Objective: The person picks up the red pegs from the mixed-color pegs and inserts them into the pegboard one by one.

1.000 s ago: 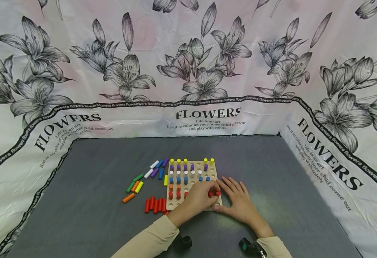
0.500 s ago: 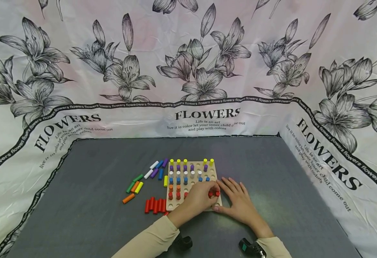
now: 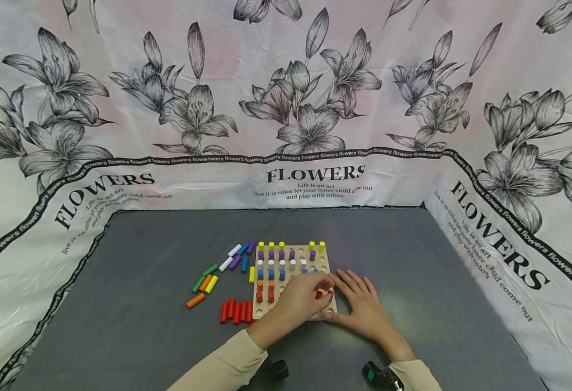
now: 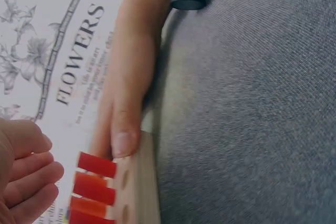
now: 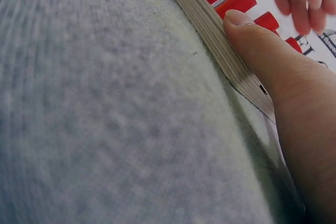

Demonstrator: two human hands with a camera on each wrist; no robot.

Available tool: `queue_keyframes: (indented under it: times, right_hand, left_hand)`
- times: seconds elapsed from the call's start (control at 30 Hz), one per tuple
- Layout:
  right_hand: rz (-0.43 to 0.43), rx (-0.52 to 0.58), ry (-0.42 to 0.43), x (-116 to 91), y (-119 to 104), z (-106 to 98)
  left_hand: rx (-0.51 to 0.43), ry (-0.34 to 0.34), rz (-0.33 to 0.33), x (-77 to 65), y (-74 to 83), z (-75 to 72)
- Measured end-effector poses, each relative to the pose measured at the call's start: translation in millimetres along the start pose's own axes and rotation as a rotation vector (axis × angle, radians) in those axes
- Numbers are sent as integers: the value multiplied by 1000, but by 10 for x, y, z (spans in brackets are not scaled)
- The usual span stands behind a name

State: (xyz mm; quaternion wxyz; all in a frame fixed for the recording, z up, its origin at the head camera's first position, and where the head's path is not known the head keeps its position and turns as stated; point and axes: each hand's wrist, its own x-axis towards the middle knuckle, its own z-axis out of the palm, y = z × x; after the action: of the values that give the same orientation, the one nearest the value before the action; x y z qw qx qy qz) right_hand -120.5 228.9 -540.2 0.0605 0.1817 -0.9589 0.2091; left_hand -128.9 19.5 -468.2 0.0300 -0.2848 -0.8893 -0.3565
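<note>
A wooden pegboard (image 3: pixel 291 248) lies on the grey table, with rows of yellow, purple, white, blue, orange and red pegs standing in it. My left hand (image 3: pixel 300 296) hovers over its near right part, thumb and fingers apart beside the red pegs (image 5: pixel 237 3). In the left wrist view those fingers (image 4: pixel 34 179) are loosely bent with nothing between them. My right hand (image 3: pixel 361 309) lies at the board's right edge, fingers extended. Its thumb (image 4: pixel 125 135) rests on the board's near corner. Part of the board is hidden under the left hand and forearm.
Loose red pegs (image 3: pixel 237 311) lie side by side left of the board. Farther left and back are scattered pegs in green (image 3: pixel 199 283), orange (image 3: pixel 195 301), yellow, white (image 3: pixel 225 264), blue and purple. A flower-printed cloth (image 3: pixel 310 187) stands around the table's back and sides.
My left thumb and fingers have parted and come away from a red peg, which stays in the board. The left forearm has shifted slightly left; the right hand has kept its place.
</note>
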Motion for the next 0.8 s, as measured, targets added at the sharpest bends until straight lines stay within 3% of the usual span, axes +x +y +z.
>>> queue_keyframes:
  times: [0.23, 0.4, 0.6, 0.8]
  right_hand:
    - [9, 0, 2, 1, -9, 11]
    - [25, -6, -12, 2, -16, 13]
    - [21, -3, -16, 4, -19, 23]
    - [22, 6, -14, 0, -10, 20]
  left_hand:
    - [-79, 96, 22, -166, -44, -255]
    - [-165, 174, -36, -352, -117, -512]
    - [-178, 270, -99, -589, -351, -770]
    - [-213, 263, -239, -835, -628, -948]
